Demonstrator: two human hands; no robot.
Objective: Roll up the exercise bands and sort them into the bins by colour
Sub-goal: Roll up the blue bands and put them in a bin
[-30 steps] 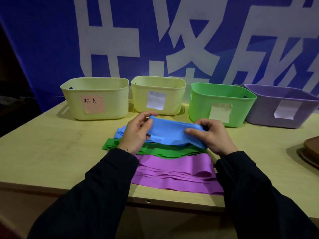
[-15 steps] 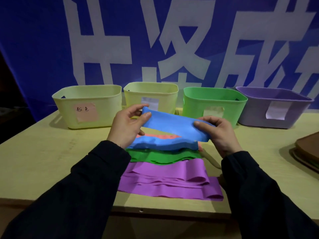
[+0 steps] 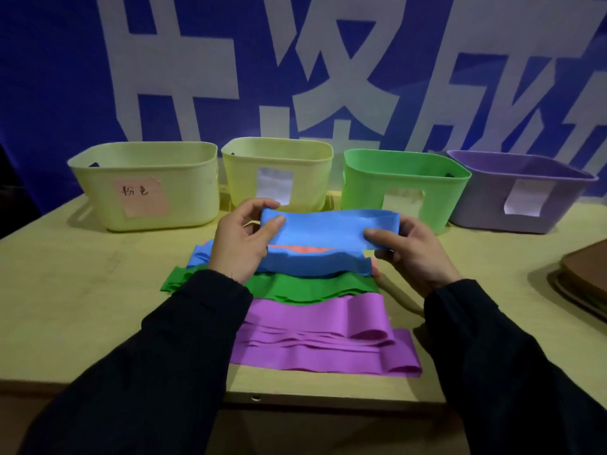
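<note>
We get one view only, head-worn, looking forward and down across the table [image 3: 82, 290] from its near edge. It sits close over both forearms, wide-angle, so the edges bend. It faces the far row of bins [image 3: 407, 188] and the blue banner [image 3: 65, 77] behind them. No second view to overlap.

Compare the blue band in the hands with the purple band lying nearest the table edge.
The blue band is lifted off the pile, pinched at its ends by the left hand and right hand; the purple band lies flat on the table, untouched. The blue band is held as one smooth strip; the purple band shows several rippled layers. Both are thin, flat and not yet rolled.
</note>
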